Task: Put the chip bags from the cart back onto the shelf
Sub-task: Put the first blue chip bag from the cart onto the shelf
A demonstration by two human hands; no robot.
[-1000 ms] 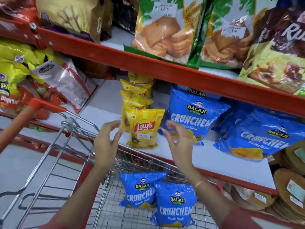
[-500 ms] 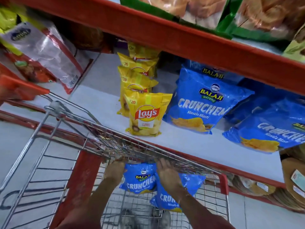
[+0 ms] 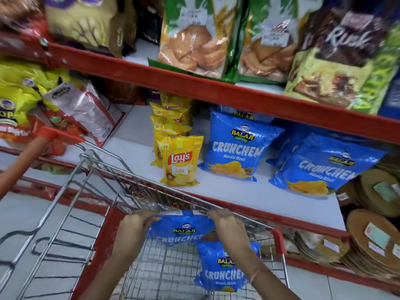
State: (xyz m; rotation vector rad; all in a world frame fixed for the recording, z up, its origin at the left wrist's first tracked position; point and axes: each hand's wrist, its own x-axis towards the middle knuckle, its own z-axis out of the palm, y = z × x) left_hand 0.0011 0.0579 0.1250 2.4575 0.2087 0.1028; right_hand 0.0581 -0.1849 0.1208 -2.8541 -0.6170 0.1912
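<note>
Item: blue foil Crunchem chip bag (image 3: 180, 231), at the wire cart's (image 3: 104, 169) far rim. Left hand (image 3: 135, 224) and right hand (image 3: 227, 221) pinch its top corners. Second blue bag (image 3: 220, 269) lies on the cart floor. Advice: lift clear of the rim; stand it on the white shelf (image 3: 227, 191) front edge beside matching bags.

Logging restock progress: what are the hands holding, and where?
Both hands, left and right, grip one blue Crunchem bag by its top corners.
</note>
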